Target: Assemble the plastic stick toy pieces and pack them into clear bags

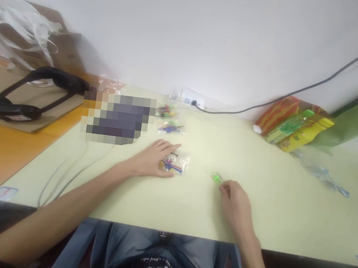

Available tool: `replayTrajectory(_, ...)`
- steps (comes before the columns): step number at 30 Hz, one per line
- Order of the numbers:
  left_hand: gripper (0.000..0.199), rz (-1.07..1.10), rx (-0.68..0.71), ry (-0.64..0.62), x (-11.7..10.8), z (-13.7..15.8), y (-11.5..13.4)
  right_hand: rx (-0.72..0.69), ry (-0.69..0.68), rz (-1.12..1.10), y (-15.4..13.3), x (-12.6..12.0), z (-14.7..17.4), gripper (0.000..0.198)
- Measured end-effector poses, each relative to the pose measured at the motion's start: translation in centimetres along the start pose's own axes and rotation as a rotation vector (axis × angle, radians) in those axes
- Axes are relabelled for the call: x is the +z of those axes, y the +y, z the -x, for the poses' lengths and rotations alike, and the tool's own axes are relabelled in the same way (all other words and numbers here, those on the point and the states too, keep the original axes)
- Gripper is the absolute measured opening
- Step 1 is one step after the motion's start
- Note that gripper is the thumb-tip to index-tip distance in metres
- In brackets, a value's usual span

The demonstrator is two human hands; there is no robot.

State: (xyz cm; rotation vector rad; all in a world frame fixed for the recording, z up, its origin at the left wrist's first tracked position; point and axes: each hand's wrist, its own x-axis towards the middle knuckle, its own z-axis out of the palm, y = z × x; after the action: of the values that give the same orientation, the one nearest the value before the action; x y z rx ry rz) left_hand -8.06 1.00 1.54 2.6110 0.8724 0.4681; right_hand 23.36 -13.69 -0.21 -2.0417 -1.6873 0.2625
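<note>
My left hand (153,159) lies low over the pale table with its fingers spread. Between its thumb and fingers is a small clear plastic bag (186,163), partly covered by the hand. Small coloured pieces (172,166), blue, orange and yellow among them, show in the bag. To the right, my right hand (236,202) is closed in a pinch at the end of a small bright green piece (216,177). Its exact kind is too small and blurred to tell. A gap of bare tabletop separates the two hands.
Behind my left hand lie more clear bags of coloured pieces (170,127). A pixelated dark object (118,118) is left of them. A power strip (190,97) with a black cable stands by the wall. Bright snack packets (304,134) and clear wrappers (324,174) lie right.
</note>
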Motion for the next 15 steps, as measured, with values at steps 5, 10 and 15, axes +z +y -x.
replayTrajectory(5,0.097,0.017,-0.006,0.000,-0.1,0.0,0.1,-0.122,-0.076,-0.249,-3.1,-1.2,-0.9,0.014)
replayTrajectory(10,0.097,0.013,-0.006,0.005,-0.3,-0.1,0.3,-0.214,-0.061,-0.142,-5.5,-1.9,-2.6,0.019)
replayTrajectory(15,0.096,0.028,-0.004,-0.003,-0.5,0.0,0.5,-0.323,-0.047,-0.032,-6.0,-1.0,-3.4,0.019)
